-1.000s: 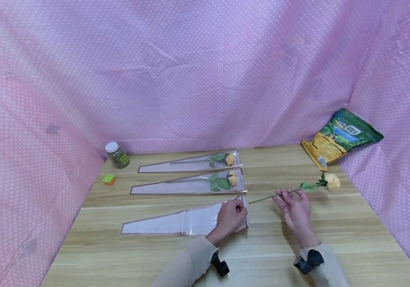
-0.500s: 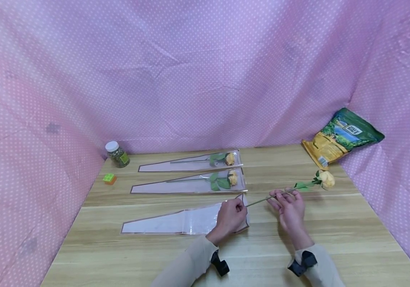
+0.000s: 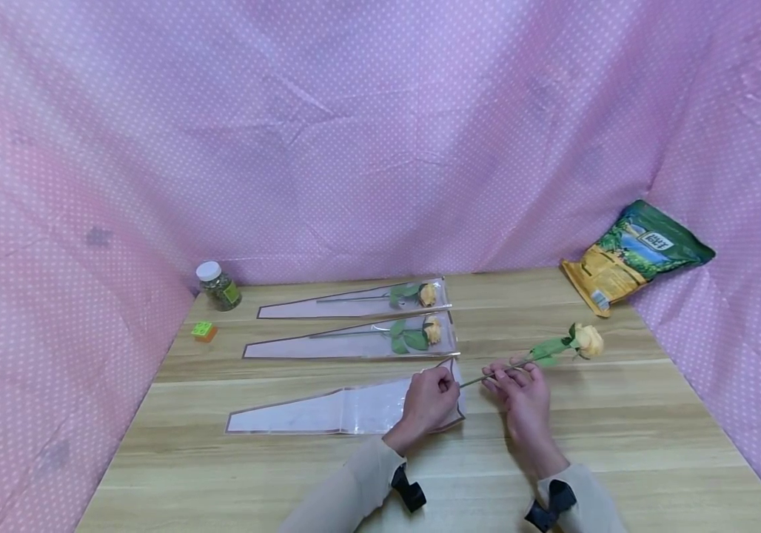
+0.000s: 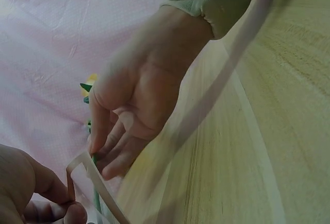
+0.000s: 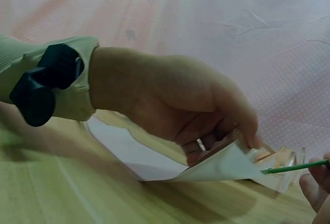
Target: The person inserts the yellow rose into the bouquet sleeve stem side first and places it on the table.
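My left hand [image 3: 430,403] pinches the wide end of a flat, dark-edged flower sleeve [image 3: 287,420] lying nearest me. In the right wrist view, that end of the sleeve [image 5: 221,166] is lifted off the table. My right hand [image 3: 525,403] holds a pale yellow rose [image 3: 588,340] by its green stem, bloom pointing right. The stem [image 5: 296,167] has its lower tip at the sleeve's mouth; how far inside it reaches is unclear. In the left wrist view, the right hand [image 4: 149,90] has thumb and fingers around the stem, close to the sleeve's edge.
Two sleeves, each holding a yellow rose, lie behind: a middle sleeve [image 3: 287,349] and a far sleeve [image 3: 294,311]. At the back left stand a white-lidded jar [image 3: 219,287] and a small green-orange block [image 3: 203,332]. A green-yellow bag [image 3: 634,255] leans at the back right.
My right hand has moved left with the rose, bringing the stem's tip from beside the sleeve to its mouth. The left hand has kept its pinch in place.
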The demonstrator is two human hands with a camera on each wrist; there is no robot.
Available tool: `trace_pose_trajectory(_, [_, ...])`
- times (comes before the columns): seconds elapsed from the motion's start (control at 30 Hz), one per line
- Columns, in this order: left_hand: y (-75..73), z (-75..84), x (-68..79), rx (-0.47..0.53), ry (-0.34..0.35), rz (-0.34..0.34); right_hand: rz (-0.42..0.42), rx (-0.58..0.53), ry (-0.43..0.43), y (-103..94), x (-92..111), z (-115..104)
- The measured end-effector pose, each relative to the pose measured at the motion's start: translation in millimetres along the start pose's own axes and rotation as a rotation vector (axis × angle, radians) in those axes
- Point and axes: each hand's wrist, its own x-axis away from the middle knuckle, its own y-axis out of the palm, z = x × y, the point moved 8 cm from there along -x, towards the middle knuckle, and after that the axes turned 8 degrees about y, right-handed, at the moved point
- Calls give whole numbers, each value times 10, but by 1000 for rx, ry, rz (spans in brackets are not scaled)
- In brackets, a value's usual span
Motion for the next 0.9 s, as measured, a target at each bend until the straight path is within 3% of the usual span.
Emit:
trace_pose_trajectory(0.3, [-13,21,-7,1,26,19,3,117,11,37,59,145])
trace_pose_trajectory(0.7, [-47,38,-16,-16,56,53,-52,77,8,137,123,195])
trace_pose_trajectory(0.9, [-58,32,-10,-17,64,63,-21,28,42,133,114,221])
